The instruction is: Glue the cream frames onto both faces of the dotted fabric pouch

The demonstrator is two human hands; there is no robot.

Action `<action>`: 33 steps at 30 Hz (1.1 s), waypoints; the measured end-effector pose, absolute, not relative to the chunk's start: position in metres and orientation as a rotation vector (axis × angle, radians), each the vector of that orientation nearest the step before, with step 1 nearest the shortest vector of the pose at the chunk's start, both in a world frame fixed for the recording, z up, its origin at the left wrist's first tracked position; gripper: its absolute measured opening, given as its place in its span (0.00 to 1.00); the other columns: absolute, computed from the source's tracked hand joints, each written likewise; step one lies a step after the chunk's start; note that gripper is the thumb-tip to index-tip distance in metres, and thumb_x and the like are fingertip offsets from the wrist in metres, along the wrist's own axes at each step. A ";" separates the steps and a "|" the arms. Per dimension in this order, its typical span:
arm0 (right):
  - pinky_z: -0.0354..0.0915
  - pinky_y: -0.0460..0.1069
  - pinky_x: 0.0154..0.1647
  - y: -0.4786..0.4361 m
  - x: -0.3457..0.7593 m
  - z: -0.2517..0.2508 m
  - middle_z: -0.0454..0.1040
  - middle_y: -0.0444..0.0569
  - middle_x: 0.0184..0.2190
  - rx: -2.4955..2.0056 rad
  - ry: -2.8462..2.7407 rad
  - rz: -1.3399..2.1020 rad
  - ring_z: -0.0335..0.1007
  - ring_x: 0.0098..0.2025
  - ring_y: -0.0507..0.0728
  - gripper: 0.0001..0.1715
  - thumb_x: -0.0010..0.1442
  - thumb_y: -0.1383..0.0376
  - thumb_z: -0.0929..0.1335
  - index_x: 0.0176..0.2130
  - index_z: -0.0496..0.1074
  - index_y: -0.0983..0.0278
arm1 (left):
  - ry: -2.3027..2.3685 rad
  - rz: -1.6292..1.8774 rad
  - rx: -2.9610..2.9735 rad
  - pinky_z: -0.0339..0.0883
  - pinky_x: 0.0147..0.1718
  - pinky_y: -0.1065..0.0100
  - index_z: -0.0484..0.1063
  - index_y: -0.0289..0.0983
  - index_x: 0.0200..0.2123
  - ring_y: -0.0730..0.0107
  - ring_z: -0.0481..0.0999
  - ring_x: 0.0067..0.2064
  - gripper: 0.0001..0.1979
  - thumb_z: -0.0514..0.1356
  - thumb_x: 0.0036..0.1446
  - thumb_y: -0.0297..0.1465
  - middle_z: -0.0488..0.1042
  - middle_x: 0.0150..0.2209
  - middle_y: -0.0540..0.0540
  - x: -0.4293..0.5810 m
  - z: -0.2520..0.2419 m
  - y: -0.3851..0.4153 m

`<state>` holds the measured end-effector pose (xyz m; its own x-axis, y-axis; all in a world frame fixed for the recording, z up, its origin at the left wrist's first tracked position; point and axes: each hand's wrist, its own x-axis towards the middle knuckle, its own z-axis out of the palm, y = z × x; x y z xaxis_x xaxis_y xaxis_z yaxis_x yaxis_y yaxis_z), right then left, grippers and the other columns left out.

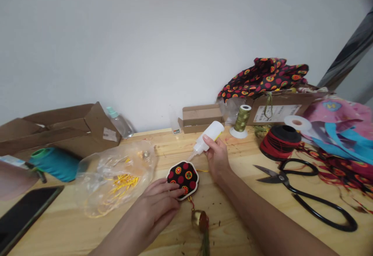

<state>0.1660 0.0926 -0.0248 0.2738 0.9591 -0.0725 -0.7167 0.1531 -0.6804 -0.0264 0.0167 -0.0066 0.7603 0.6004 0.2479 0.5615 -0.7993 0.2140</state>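
In my right hand is a white squeeze glue bottle, tilted with its nozzle down. The tip meets or nearly meets the top edge of a flower-shaped pendant, covered in black fabric with red and orange dots and rimmed in white. My left hand lies over the pendant's lower left, fingers stretched out and resting on the fabric. Below the pendant, a gold bell hangs on a short cord, with a dark green tassel under it. A yellow cord sticks out at the pendant's right.
Black-handled scissors lie open at the right, near a red thread spool. A green thread cone stands behind. At left are a plastic bag of yellow cords, a teal thread cone, a phone and a cardboard box.
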 end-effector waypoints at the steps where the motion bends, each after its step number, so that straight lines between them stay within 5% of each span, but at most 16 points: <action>1: 0.67 0.48 0.29 0.093 0.166 -0.025 0.71 0.42 0.22 -0.687 -0.426 1.255 0.68 0.25 0.52 0.13 0.39 0.65 0.73 0.27 0.68 0.66 | 0.929 0.494 2.829 0.56 0.53 0.64 0.68 0.43 0.34 0.70 0.69 0.49 0.06 0.54 0.55 0.27 0.74 0.46 0.52 -0.025 -0.007 0.016; 12: 0.67 0.48 0.29 0.092 0.166 -0.024 0.71 0.42 0.22 -0.687 -0.427 1.261 0.69 0.26 0.52 0.15 0.39 0.65 0.73 0.28 0.68 0.66 | 0.769 0.692 2.954 0.57 0.52 0.66 0.68 0.43 0.35 0.71 0.72 0.45 0.07 0.53 0.55 0.28 0.76 0.42 0.52 -0.022 -0.015 0.023; 21: 0.67 0.46 0.29 0.090 0.165 -0.022 0.71 0.41 0.23 -0.663 -0.403 1.261 0.68 0.26 0.50 0.13 0.39 0.65 0.73 0.27 0.68 0.66 | 1.153 0.622 2.510 0.66 0.46 0.65 0.70 0.42 0.34 0.66 0.67 0.51 0.06 0.54 0.55 0.28 0.68 0.52 0.47 -0.026 0.004 0.010; 33: 0.65 0.48 0.31 0.080 0.164 -0.004 0.71 0.42 0.26 -0.722 -0.599 1.156 0.68 0.28 0.52 0.16 0.43 0.64 0.73 0.32 0.68 0.65 | 1.158 0.684 2.210 0.64 0.48 0.61 0.72 0.41 0.30 0.63 0.68 0.52 0.06 0.55 0.52 0.28 0.66 0.53 0.45 -0.019 -0.006 0.014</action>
